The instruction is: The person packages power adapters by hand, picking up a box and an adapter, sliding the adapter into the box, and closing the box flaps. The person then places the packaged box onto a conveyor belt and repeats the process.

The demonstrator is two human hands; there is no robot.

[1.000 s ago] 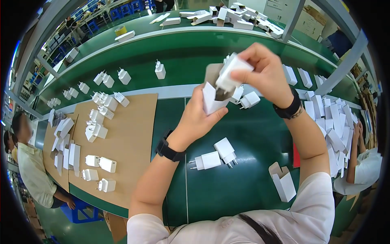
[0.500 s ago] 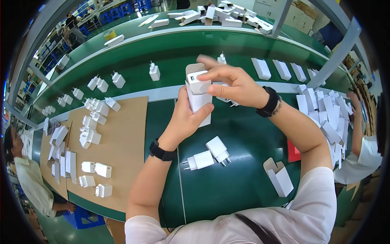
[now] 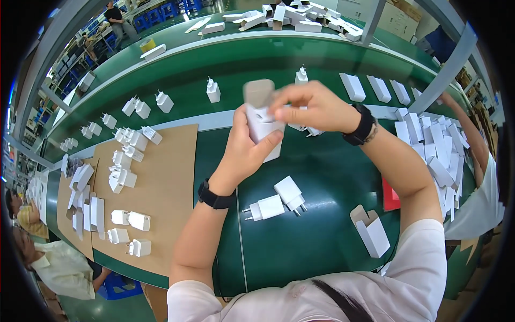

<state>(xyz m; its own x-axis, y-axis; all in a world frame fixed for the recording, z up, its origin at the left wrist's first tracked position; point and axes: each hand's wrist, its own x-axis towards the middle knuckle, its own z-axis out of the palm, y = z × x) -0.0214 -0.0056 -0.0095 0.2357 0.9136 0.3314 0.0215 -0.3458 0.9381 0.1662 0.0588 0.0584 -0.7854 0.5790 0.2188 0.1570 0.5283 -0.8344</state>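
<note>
The left hand [image 3: 240, 155] is wrapped round a white box [image 3: 266, 131], its flap raised, with a white charger [image 3: 261, 115] sunk in its mouth above that thumb. I can't tell whether the right hand [image 3: 324, 109], its blurred fingers bent at the opening, grips anything. Below both hands, a pair of chargers [image 3: 266, 207] lies on the green worktop [image 3: 316, 241]. Farther out, loose boxes [image 3: 439, 147] heap up right of the right hand; a brown sheet [image 3: 171, 204] spreads left of the left.

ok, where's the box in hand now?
Head view, just above centre: the open white box is in the left hand, with the right hand at its open end.
</note>
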